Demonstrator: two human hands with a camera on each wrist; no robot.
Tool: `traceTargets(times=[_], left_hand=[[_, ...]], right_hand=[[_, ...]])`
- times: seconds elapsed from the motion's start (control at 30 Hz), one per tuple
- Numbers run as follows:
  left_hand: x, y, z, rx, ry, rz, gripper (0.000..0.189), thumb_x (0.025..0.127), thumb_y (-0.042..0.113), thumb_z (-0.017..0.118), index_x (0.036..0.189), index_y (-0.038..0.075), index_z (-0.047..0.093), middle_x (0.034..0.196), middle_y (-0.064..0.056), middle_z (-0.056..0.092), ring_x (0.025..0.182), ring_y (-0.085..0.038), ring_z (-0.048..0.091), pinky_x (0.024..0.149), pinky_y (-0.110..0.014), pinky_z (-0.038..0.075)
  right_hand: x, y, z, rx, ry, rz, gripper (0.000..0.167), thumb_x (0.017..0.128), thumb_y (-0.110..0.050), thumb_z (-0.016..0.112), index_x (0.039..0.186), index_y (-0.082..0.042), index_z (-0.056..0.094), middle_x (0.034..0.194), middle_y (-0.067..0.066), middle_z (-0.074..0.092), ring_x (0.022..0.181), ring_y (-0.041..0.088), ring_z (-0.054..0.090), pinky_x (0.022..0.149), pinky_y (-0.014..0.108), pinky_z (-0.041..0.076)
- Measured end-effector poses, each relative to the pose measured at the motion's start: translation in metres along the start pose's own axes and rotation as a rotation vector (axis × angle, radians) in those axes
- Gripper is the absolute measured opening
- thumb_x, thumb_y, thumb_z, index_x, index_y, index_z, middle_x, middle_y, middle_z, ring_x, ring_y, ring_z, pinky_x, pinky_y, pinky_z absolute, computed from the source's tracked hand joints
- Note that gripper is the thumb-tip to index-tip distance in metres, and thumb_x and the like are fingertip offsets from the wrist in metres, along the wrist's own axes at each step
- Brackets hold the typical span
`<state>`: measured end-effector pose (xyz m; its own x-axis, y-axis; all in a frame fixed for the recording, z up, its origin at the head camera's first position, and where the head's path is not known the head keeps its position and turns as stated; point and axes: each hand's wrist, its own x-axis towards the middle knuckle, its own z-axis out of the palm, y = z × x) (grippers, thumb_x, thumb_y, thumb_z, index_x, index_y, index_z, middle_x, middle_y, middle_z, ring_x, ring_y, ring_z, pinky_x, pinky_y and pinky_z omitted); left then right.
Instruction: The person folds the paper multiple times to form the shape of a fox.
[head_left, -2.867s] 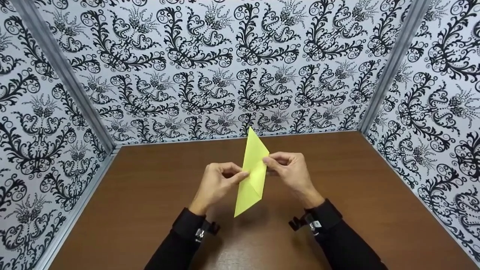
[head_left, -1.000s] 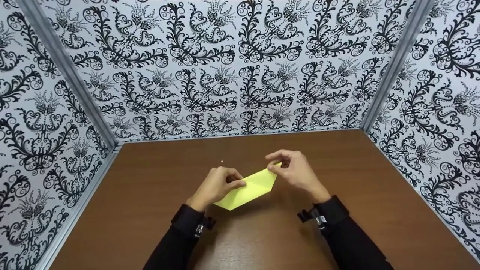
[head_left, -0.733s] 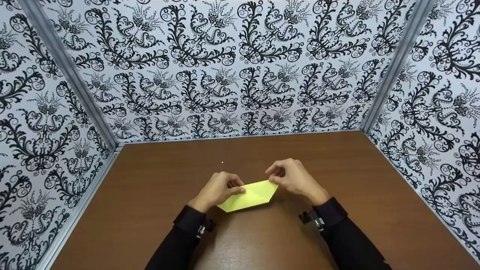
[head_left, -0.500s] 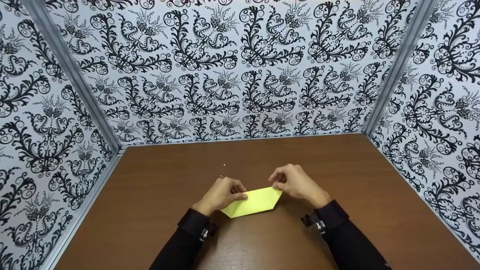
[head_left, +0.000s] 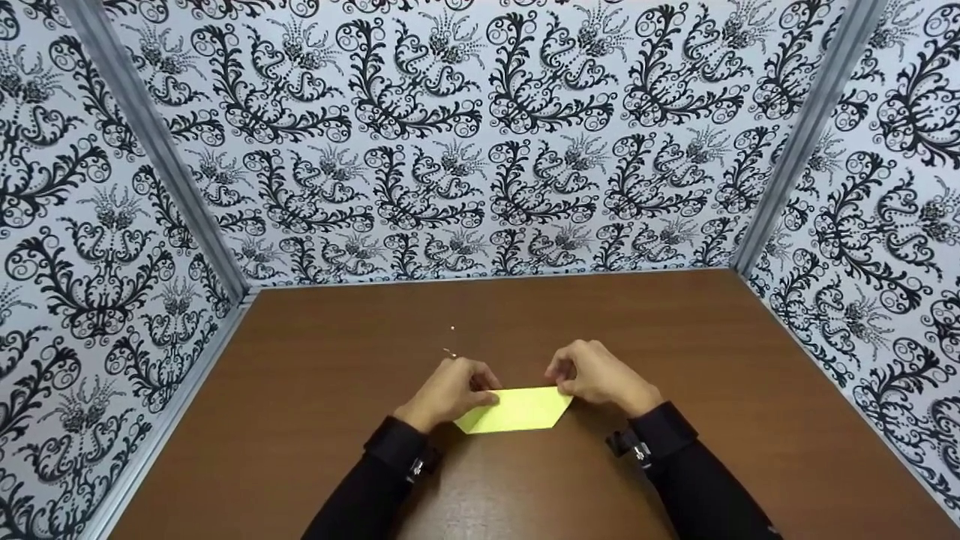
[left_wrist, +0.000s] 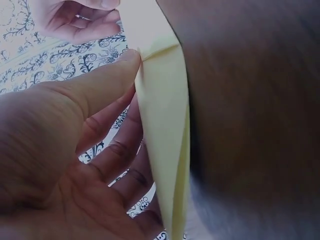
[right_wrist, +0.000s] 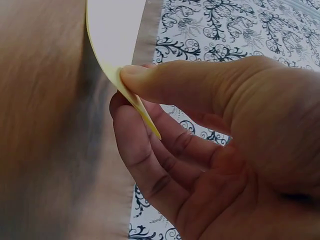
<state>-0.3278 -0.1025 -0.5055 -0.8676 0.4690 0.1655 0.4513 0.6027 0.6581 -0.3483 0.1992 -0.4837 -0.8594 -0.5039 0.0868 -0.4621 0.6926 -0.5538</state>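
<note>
A sheet of yellow paper (head_left: 525,409), folded into a long band with slanted ends, is held low over the table. My left hand (head_left: 452,391) pinches its left part, thumb on the near face and fingers behind. At the other end, my right hand (head_left: 598,377) grips the upper right corner between thumb and fingers. In the left wrist view a crease crosses the folded paper (left_wrist: 162,100), and its layers part slightly toward the tip. The right wrist view has the pointed paper tip (right_wrist: 150,125) sticking out past the thumb.
Beneath the hands lies a brown wooden table (head_left: 345,330). Patterned black-and-white walls (head_left: 480,150) with grey metal posts (head_left: 161,150) enclose it at the back and sides. A tiny bright speck (head_left: 452,328) shows on the table beyond the left hand.
The paper has gone from a tall, steep slant to nearly level and come lower, closer to the person. Both hands have moved down with it, and the right hand now grips its end corner.
</note>
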Motion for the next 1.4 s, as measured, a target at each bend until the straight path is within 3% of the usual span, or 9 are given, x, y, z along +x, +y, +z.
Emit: traceTargets(times=[0.4, 0.5, 0.57, 0.67, 0.77, 0.93, 1.17, 1.4], left_hand=[[-0.002, 0.001, -0.004, 0.054, 0.009, 0.021, 0.008, 0.1, 0.012, 0.093, 0.108, 0.011, 0.091, 0.102, -0.004, 0.09, 0.09, -0.014, 0.081, 0.082, -0.029, 0.064], [-0.003, 0.004, -0.006, 0.072, 0.027, 0.026, 0.008, 0.101, 0.012, 0.092, 0.109, 0.012, 0.09, 0.103, -0.003, 0.09, 0.092, -0.015, 0.083, 0.095, -0.038, 0.067], [-0.005, 0.007, -0.007, 0.096, 0.04, 0.041, 0.009, 0.1, 0.012, 0.093, 0.109, 0.012, 0.09, 0.105, -0.004, 0.089, 0.094, -0.018, 0.084, 0.097, -0.042, 0.069], [-0.012, 0.013, -0.008, 0.163, 0.053, 0.1, 0.013, 0.099, 0.01, 0.094, 0.11, 0.011, 0.089, 0.108, -0.006, 0.086, 0.099, -0.022, 0.084, 0.099, -0.043, 0.069], [-0.018, 0.019, -0.007, 0.274, 0.06, 0.204, 0.018, 0.097, 0.011, 0.096, 0.113, 0.01, 0.088, 0.111, -0.007, 0.083, 0.106, -0.025, 0.082, 0.096, -0.038, 0.07], [-0.025, 0.027, -0.004, 0.423, 0.028, 0.319, 0.02, 0.096, 0.014, 0.098, 0.114, 0.014, 0.089, 0.119, -0.003, 0.084, 0.112, -0.023, 0.079, 0.099, -0.037, 0.069], [-0.028, 0.021, 0.008, 0.458, -0.064, 0.321, 0.014, 0.1, 0.015, 0.095, 0.113, 0.015, 0.091, 0.125, 0.001, 0.086, 0.118, -0.017, 0.082, 0.103, -0.031, 0.068], [-0.026, 0.02, 0.011, 0.45, -0.07, 0.296, 0.013, 0.101, 0.018, 0.094, 0.114, 0.017, 0.091, 0.128, 0.002, 0.087, 0.12, -0.017, 0.082, 0.105, -0.033, 0.068]], right_hand=[[0.001, 0.009, 0.009, -0.005, 0.016, -0.015, 0.023, 0.089, 0.009, 0.084, 0.103, -0.008, 0.089, 0.089, -0.003, 0.084, 0.082, 0.008, 0.072, 0.074, 0.025, 0.059], [0.002, 0.009, 0.01, -0.007, 0.019, -0.006, 0.024, 0.089, 0.009, 0.084, 0.104, -0.008, 0.089, 0.089, -0.002, 0.084, 0.082, 0.008, 0.072, 0.075, 0.026, 0.06], [0.002, 0.009, 0.011, -0.013, 0.02, 0.001, 0.024, 0.089, 0.009, 0.085, 0.104, -0.008, 0.089, 0.089, -0.002, 0.084, 0.082, 0.008, 0.072, 0.075, 0.026, 0.06], [0.003, 0.009, 0.011, -0.027, 0.023, 0.016, 0.023, 0.089, 0.007, 0.086, 0.104, -0.009, 0.089, 0.091, 0.0, 0.085, 0.083, 0.008, 0.072, 0.078, 0.027, 0.06], [0.003, 0.009, 0.011, -0.042, 0.029, 0.034, 0.022, 0.089, 0.005, 0.088, 0.104, -0.01, 0.089, 0.093, 0.001, 0.085, 0.086, 0.01, 0.072, 0.081, 0.031, 0.062], [0.002, 0.008, 0.009, -0.049, 0.037, 0.064, 0.021, 0.09, 0.003, 0.09, 0.104, -0.012, 0.09, 0.095, 0.001, 0.086, 0.088, 0.013, 0.074, 0.085, 0.037, 0.065], [-0.002, 0.009, 0.006, -0.064, 0.042, 0.059, 0.017, 0.093, -0.002, 0.09, 0.107, -0.012, 0.09, 0.098, 0.0, 0.087, 0.089, 0.012, 0.074, 0.082, 0.034, 0.064], [-0.008, 0.014, -0.003, -0.08, 0.07, 0.051, 0.01, 0.096, -0.007, 0.092, 0.104, -0.013, 0.089, 0.097, 0.0, 0.087, 0.086, 0.012, 0.073, 0.078, 0.034, 0.062]])
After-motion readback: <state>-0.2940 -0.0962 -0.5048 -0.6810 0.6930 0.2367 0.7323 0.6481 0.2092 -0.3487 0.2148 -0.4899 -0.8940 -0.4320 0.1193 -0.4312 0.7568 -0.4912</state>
